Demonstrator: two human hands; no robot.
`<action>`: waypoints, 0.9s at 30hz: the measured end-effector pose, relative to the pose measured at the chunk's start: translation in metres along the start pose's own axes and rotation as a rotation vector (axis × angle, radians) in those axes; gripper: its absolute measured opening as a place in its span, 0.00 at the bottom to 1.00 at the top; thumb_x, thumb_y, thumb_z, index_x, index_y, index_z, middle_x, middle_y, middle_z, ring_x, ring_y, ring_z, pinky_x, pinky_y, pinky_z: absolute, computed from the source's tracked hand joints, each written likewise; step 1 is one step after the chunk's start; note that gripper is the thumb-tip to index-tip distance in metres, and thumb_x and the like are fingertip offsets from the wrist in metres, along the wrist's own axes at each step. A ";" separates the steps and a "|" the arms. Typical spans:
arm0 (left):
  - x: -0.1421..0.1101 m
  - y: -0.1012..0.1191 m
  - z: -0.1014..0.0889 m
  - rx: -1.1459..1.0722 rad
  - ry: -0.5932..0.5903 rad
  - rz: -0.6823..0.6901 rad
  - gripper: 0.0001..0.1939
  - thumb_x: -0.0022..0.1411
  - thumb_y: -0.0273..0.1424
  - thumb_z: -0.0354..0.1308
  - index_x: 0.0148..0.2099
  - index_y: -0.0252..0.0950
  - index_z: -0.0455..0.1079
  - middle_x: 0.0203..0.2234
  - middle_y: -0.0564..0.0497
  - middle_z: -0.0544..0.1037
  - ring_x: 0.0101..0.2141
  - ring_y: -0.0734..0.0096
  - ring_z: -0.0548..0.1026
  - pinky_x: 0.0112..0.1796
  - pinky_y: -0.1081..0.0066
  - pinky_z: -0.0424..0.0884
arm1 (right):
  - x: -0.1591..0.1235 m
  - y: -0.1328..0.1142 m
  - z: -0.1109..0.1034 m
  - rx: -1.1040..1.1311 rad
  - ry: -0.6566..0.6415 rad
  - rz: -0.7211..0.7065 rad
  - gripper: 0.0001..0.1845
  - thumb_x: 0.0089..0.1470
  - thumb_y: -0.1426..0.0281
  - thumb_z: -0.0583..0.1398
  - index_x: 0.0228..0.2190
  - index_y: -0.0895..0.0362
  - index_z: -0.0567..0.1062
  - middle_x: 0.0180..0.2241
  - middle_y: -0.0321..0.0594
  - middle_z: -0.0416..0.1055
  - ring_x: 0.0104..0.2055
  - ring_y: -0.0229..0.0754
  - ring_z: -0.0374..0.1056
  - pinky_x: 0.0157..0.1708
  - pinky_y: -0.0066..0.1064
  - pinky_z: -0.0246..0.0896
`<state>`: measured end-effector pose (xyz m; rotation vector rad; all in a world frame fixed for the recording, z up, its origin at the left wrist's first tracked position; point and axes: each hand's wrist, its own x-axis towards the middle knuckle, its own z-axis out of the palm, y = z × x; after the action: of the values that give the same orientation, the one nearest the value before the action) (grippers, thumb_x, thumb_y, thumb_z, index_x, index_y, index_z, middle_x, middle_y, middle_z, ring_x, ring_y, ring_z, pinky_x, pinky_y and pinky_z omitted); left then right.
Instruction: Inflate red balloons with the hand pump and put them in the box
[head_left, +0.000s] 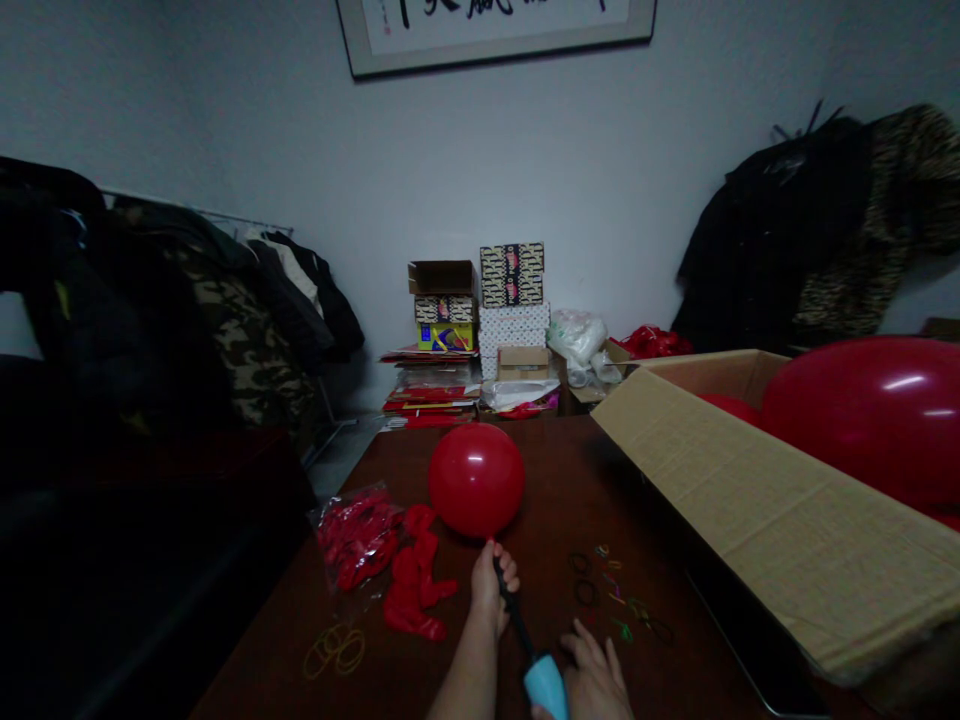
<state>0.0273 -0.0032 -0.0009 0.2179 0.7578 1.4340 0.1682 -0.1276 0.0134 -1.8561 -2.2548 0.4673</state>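
A red balloon (477,480) sits inflated above the surface (561,500) toward its far edge, neck pinched at the pump's (543,681) tip by the left hand (493,582), whose loosening could let it slip free, while the right hand (594,677) spreads its fingers, hold unclear.

Head camera faces forward, downward; table (559,465) seems near.

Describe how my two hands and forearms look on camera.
Left hand: ungloved, with a bare forearm; no sleeve or watch shows. Right hand: also ungloved; its forearm is out of frame, so any sleeve there can't be judged.
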 end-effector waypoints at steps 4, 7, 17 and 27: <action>0.002 0.001 0.000 0.000 0.003 0.009 0.21 0.48 0.42 0.62 0.26 0.38 0.52 0.13 0.62 0.54 0.12 0.84 0.52 0.15 0.80 0.41 | 0.023 -0.026 -0.025 0.063 0.063 0.029 0.24 0.47 0.56 0.53 0.38 0.59 0.75 0.55 0.48 0.63 0.63 0.53 0.45 0.62 0.49 0.29; 0.004 0.000 0.000 0.033 0.000 0.008 0.22 0.46 0.44 0.62 0.26 0.39 0.51 0.13 0.63 0.54 0.12 0.84 0.52 0.15 0.79 0.40 | 0.034 -0.035 -0.028 0.063 0.060 0.055 0.24 0.47 0.57 0.52 0.39 0.60 0.75 0.55 0.49 0.63 0.63 0.52 0.45 0.62 0.49 0.28; 0.003 0.000 0.000 0.072 -0.010 0.032 0.22 0.46 0.44 0.63 0.27 0.39 0.52 0.13 0.63 0.56 0.12 0.84 0.53 0.15 0.78 0.41 | 0.022 -0.026 -0.022 0.038 0.023 0.066 0.28 0.46 0.53 0.53 0.41 0.60 0.74 0.55 0.49 0.63 0.64 0.54 0.43 0.62 0.51 0.25; 0.000 -0.001 0.001 0.062 -0.011 0.031 0.20 0.48 0.43 0.61 0.27 0.39 0.53 0.13 0.62 0.55 0.12 0.84 0.52 0.14 0.79 0.40 | 0.007 -0.014 -0.005 0.033 -0.004 0.051 0.27 0.42 0.56 0.57 0.40 0.61 0.75 0.53 0.50 0.65 0.63 0.57 0.44 0.62 0.52 0.29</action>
<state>0.0289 -0.0034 -0.0010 0.2860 0.7940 1.4389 0.1559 -0.1230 0.0225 -1.9025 -2.1928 0.5128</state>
